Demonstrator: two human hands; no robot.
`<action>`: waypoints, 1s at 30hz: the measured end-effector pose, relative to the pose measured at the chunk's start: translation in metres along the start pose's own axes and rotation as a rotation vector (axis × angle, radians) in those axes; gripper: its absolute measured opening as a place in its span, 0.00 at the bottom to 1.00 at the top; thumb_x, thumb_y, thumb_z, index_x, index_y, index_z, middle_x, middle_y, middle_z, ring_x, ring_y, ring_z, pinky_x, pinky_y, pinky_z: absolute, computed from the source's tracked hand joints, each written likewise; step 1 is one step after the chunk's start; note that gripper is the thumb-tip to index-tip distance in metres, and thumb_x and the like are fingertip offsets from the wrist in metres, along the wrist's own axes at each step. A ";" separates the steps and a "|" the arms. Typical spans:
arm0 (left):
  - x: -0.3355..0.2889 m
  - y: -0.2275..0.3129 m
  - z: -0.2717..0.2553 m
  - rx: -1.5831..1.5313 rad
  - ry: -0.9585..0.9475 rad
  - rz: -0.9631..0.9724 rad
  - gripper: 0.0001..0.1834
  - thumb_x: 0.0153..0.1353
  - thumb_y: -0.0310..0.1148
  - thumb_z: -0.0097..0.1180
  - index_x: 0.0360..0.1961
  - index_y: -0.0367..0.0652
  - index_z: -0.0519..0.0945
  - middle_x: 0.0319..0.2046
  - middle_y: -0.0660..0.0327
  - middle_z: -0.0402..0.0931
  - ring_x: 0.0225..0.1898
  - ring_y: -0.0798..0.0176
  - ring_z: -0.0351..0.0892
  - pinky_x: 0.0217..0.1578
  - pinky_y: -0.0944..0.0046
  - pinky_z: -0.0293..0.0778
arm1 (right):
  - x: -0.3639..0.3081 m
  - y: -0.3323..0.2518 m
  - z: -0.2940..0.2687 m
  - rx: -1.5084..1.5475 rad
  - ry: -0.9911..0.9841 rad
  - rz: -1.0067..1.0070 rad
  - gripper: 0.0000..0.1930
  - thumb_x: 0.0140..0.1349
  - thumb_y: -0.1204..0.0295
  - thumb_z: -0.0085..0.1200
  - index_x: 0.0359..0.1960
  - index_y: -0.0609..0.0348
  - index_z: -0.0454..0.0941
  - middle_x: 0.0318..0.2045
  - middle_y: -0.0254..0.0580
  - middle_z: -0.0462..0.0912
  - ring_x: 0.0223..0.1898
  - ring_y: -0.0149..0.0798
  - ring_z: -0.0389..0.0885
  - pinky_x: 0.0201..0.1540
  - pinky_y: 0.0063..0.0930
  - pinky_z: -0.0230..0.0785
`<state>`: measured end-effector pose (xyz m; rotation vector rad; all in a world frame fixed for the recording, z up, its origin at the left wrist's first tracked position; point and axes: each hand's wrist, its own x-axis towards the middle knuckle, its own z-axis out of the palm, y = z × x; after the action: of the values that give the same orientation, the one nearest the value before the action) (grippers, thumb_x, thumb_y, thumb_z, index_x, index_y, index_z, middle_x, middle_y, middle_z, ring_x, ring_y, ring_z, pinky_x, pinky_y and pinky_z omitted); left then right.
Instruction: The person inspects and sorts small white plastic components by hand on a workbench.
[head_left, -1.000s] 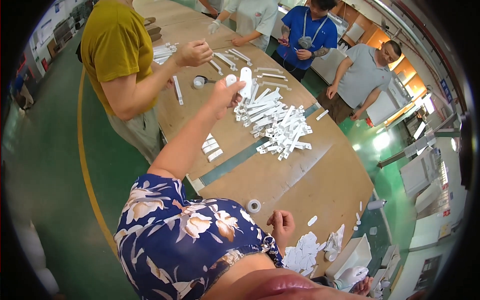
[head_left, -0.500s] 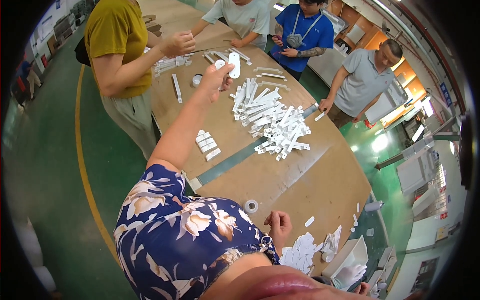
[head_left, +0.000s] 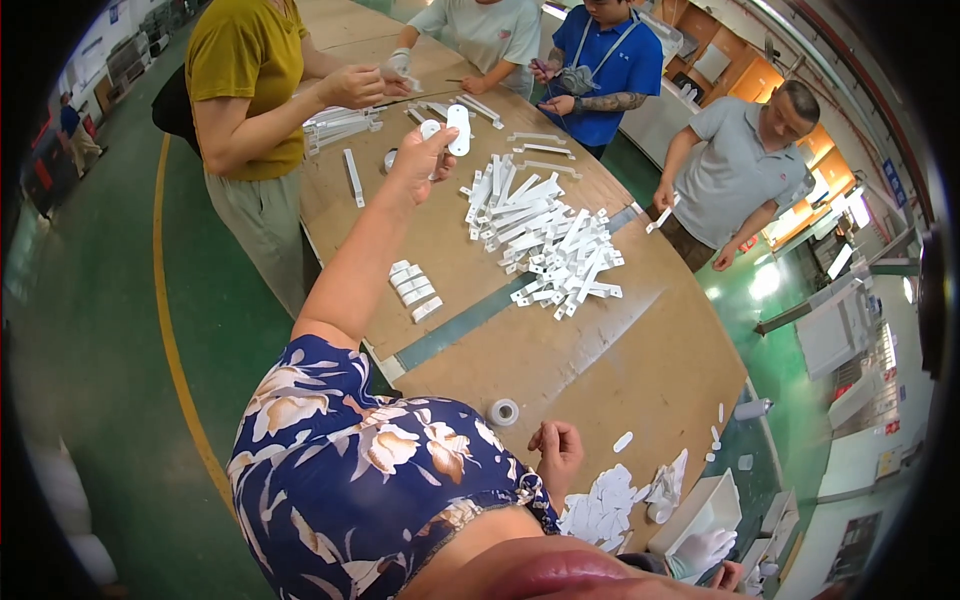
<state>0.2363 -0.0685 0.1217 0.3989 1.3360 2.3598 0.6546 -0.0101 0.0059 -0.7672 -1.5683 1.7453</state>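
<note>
White, flat and rounded at its ends, an oblong plate (head_left: pixel 459 131) stands up from my left hand (head_left: pixel 424 165), gripped between thumb and fingers and held out on a stretched arm over the brown bench (head_left: pixel 470 372). A second white piece (head_left: pixel 430 129) shows just beside it, partly hidden by the same hand, so I cannot tell its full shape. My right hand (head_left: pixel 557 452) is near my body, its fingers curled into a loose fist.

Near that fist sit a roll of tape (head_left: pixel 504 412) and a lone white oval (head_left: pixel 623 441); a little further right is a heap of thin white pieces (head_left: pixel 598 505), with a white bin (head_left: pixel 722 500) beyond it and someone else's gloved hand (head_left: pixel 703 552) at the bin. To the right of my outstretched hand lies a big jumbled pile of white brackets (head_left: pixel 550 230), and nearer me four short white pieces (head_left: pixel 413 290) sit in a row.

Around the bench, a person in a mustard top (head_left: pixel 245 95) stands to my left, one in a blue shirt (head_left: pixel 625 68) stands at the far side, and one in a grey polo (head_left: pixel 735 160) holds a single white strip (head_left: pixel 662 215) on the right.
</note>
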 end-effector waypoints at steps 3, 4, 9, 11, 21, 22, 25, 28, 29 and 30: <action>0.002 -0.003 -0.001 0.002 -0.004 0.000 0.10 0.51 0.35 0.59 0.32 0.49 0.71 0.21 0.70 0.71 0.17 0.77 0.67 0.13 0.76 0.58 | 0.000 -0.001 0.002 -0.021 0.014 0.017 0.05 0.60 0.73 0.48 0.29 0.62 0.71 0.18 0.36 0.72 0.19 0.27 0.69 0.23 0.18 0.61; 0.002 -0.004 -0.002 0.008 0.001 0.004 0.10 0.51 0.35 0.59 0.32 0.49 0.71 0.21 0.70 0.71 0.17 0.77 0.68 0.13 0.76 0.58 | 0.001 -0.002 0.003 -0.020 0.016 0.021 0.05 0.60 0.73 0.48 0.29 0.62 0.71 0.18 0.36 0.72 0.19 0.27 0.69 0.23 0.18 0.61; 0.003 -0.007 -0.003 0.019 -0.010 0.007 0.10 0.51 0.35 0.59 0.33 0.49 0.71 0.21 0.70 0.71 0.18 0.77 0.68 0.14 0.76 0.59 | 0.001 0.002 0.003 -0.020 0.001 0.043 0.06 0.60 0.73 0.48 0.28 0.62 0.71 0.18 0.35 0.72 0.19 0.26 0.69 0.23 0.17 0.60; 0.003 -0.009 -0.004 0.017 0.005 -0.001 0.10 0.51 0.35 0.59 0.33 0.49 0.71 0.22 0.70 0.71 0.18 0.77 0.68 0.15 0.76 0.59 | 0.001 0.001 0.003 -0.003 0.001 0.059 0.05 0.59 0.74 0.49 0.28 0.63 0.71 0.18 0.35 0.73 0.20 0.26 0.70 0.24 0.18 0.62; -0.001 -0.019 0.007 0.091 -0.019 -0.016 0.09 0.52 0.35 0.58 0.31 0.49 0.70 0.22 0.69 0.71 0.18 0.75 0.68 0.14 0.77 0.59 | 0.005 0.056 -0.003 0.419 -0.223 0.590 0.06 0.60 0.70 0.46 0.32 0.60 0.69 0.22 0.35 0.71 0.19 0.26 0.65 0.21 0.16 0.57; -0.002 -0.021 0.008 0.097 -0.025 -0.018 0.09 0.53 0.35 0.58 0.31 0.49 0.70 0.22 0.69 0.71 0.18 0.75 0.68 0.15 0.77 0.60 | 0.003 0.058 -0.002 0.361 -0.221 0.617 0.06 0.60 0.69 0.46 0.31 0.59 0.70 0.21 0.34 0.71 0.19 0.25 0.64 0.21 0.15 0.56; -0.003 -0.027 0.008 0.091 -0.034 -0.024 0.09 0.53 0.35 0.57 0.33 0.48 0.70 0.22 0.69 0.70 0.18 0.75 0.68 0.15 0.76 0.60 | 0.001 0.062 0.004 0.245 -0.257 0.651 0.06 0.59 0.69 0.47 0.31 0.59 0.71 0.21 0.32 0.71 0.19 0.23 0.63 0.22 0.14 0.56; 0.000 -0.029 0.001 0.049 -0.038 -0.035 0.09 0.53 0.35 0.57 0.33 0.48 0.71 0.22 0.69 0.71 0.18 0.76 0.68 0.15 0.76 0.60 | 0.002 0.062 0.006 0.200 -0.282 0.652 0.07 0.59 0.69 0.48 0.30 0.59 0.72 0.21 0.30 0.71 0.20 0.22 0.64 0.22 0.14 0.56; 0.000 -0.029 -0.002 0.022 -0.043 -0.047 0.10 0.53 0.36 0.57 0.33 0.49 0.71 0.22 0.69 0.71 0.18 0.76 0.68 0.15 0.76 0.60 | 0.003 0.062 0.006 0.178 -0.297 0.650 0.07 0.59 0.69 0.48 0.30 0.59 0.72 0.21 0.30 0.72 0.20 0.22 0.64 0.23 0.14 0.56; 0.000 -0.029 -0.005 0.017 -0.027 -0.035 0.10 0.53 0.36 0.57 0.33 0.49 0.71 0.22 0.69 0.71 0.18 0.76 0.68 0.15 0.76 0.60 | 0.005 0.066 0.005 0.168 -0.315 0.650 0.07 0.59 0.69 0.48 0.30 0.59 0.72 0.21 0.30 0.72 0.20 0.22 0.64 0.23 0.14 0.56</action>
<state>0.2398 -0.0592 0.0945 0.4080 1.3407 2.3080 0.6418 -0.0137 -0.0593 -1.0318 -1.4260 2.5349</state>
